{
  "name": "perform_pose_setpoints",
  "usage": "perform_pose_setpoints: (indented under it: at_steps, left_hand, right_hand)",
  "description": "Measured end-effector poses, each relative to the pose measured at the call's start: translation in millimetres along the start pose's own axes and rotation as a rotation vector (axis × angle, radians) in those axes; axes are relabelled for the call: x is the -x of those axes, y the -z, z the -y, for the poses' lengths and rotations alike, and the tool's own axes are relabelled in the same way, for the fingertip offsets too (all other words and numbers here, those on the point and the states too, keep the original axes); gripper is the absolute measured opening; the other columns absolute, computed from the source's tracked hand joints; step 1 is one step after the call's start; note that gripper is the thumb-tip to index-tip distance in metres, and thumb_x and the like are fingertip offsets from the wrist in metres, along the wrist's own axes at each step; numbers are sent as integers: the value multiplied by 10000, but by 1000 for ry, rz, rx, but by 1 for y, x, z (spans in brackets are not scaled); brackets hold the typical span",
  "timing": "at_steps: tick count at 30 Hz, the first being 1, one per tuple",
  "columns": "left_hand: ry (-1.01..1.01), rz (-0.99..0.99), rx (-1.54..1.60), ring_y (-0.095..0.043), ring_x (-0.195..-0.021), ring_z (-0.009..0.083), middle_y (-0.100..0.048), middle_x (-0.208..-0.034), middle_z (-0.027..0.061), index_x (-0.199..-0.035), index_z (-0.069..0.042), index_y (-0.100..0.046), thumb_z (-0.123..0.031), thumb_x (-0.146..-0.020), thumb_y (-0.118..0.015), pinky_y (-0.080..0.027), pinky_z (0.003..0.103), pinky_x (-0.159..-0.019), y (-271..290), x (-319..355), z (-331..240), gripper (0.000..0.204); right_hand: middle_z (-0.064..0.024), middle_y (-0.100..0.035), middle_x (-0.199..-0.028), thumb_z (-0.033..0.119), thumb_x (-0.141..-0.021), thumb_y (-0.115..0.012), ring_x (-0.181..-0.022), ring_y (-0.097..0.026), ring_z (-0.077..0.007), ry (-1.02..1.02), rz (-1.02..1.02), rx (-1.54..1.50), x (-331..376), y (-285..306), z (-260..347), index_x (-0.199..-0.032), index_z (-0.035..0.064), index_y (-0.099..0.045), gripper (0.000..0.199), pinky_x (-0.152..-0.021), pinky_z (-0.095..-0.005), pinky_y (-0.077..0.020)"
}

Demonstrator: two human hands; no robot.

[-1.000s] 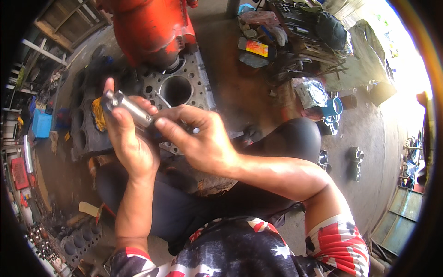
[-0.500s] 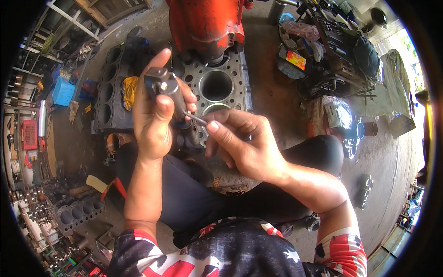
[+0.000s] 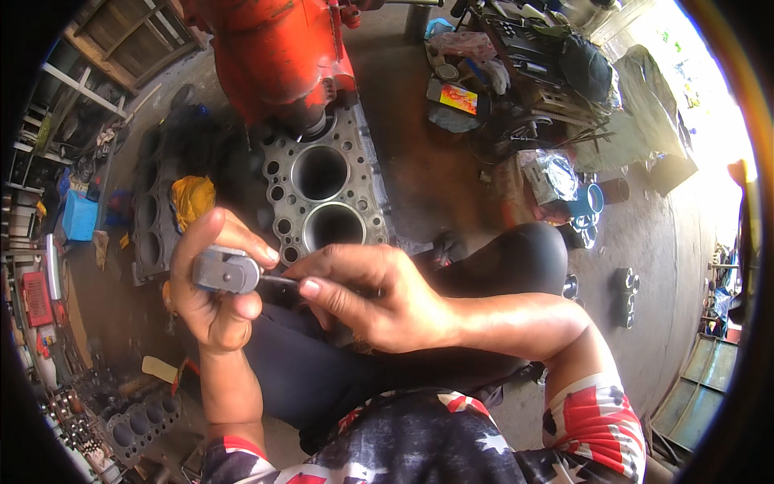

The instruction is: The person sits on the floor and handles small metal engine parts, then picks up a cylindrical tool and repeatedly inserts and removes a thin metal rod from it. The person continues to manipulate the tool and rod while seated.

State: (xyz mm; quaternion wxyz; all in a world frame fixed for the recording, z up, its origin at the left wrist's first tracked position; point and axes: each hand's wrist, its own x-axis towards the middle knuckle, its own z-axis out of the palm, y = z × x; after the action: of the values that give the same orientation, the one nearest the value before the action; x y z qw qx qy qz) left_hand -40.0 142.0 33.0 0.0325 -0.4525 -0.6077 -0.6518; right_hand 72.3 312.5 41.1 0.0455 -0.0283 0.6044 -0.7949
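My left hand [image 3: 211, 290] grips a small grey metal cylinder-shaped part [image 3: 226, 270], held on its side in front of my chest. My right hand [image 3: 372, 298] pinches a thin metal tool [image 3: 278, 280] whose tip touches the end of that part. Just beyond the hands lies a grey engine block [image 3: 322, 198] with large round bores, and an orange-red machine body [image 3: 278, 56] stands behind it. My dark-trousered knees are under the hands.
A dark second block with a yellow rag [image 3: 189, 198] lies on the left. A cylinder-head gasket [image 3: 133, 423] is at lower left. Tools, bags and a blue cup [image 3: 588, 198] clutter the upper right; small metal sleeves [image 3: 625, 282] stand on the concrete floor at the right.
The part has turned from upright to lying sideways in my left hand, and both hands have dropped lower and nearer to me. The thin tool now meets the part's end.
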Motion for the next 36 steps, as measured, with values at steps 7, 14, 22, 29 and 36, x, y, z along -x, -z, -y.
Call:
perform_pose_setpoints:
  at_steps: [7, 14, 22, 29, 36]
  left_hand:
    - [52, -99, 97, -552, -669, 160, -602, -804, 68, -1500, -54, -374, -586, -865, -681, -443, 272, -601, -3, -4, -1, 884]
    - [279, -388, 888, -430, -792, 130, -467, -965, 33, -1551, -72, -267, -428, -987, -563, -449, 247, -655, 5, -16, 19, 730]
    - [274, -443, 1126, -442, -845, 145, -475, -988, 39, -1523, -44, -330, -341, -995, -589, -453, 250, -672, 31, -17, 33, 659]
    - [285, -395, 1296, -423, -852, 152, -436, -959, 41, -1503, -17, -363, -332, -1006, -560, -475, 250, -649, 29, -18, 28, 620]
    - [320, -392, 1311, -462, -863, 155, -504, -981, 49, -1452, -30, -440, -412, -1010, -539, -471, 245, -647, 28, -13, 37, 593]
  right_hand:
    - [-32, -602, -700, 194, -1050, -525, -492, -448, -65, -305, 99, -492, -7, 8, 4, -1170, 7, -621, 242, -456, -220, -362]
    - [-51, -635, -823, 161, -995, -623, -684, -543, -67, 134, -123, 111, -11, -1, -2, -1250, 8, -587, 300, -597, -232, -443]
    - [-20, -617, -857, 267, -905, -765, -800, -551, -73, -139, -54, 243, -5, -7, -34, -1032, 4, -601, 334, -702, -262, -476]
    - [-17, -584, -782, 311, -987, -651, -761, -522, -97, -231, -1, -65, -4, -14, -35, -973, -1, -608, 316, -683, -289, -459]
    - [23, -545, -763, 271, -1039, -562, -678, -490, -39, -328, 109, -170, -3, -15, -38, -1001, 21, -610, 257, -590, -219, -402]
